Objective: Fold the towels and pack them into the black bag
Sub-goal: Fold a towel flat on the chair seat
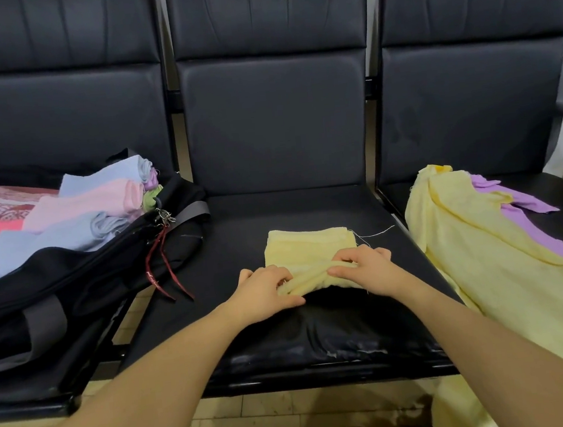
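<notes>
On the middle seat (pixel 307 210) of a row of black padded chairs, a small yellow towel (pixel 307 248) is laid, partly folded. Its near edge is pinched and lifted by both hands: the left hand (pixel 267 294) is curled round the left end of that bunched edge, and the right hand (pixel 364 269) grips the right end, thumb and fingers closed on the cloth. The far part of the towel is left flat on the seat, and a loose white thread (pixel 376 233) is seen trailing from its right corner.

To the left, the black bag (pixel 73 278) is set open on the neighbouring seat, just beside the middle one. Folded towels (pixel 67 216) in pink, pale blue, purple and green are packed inside it, and dark red straps (pixel 164 262) hang from its zip end.

To the right, a large yellow towel (pixel 484 262) is spread unfolded over the third seat, with a purple towel (pixel 526 203) lying partly under it. A tiled floor (pixel 293 418) is visible below the seats.
</notes>
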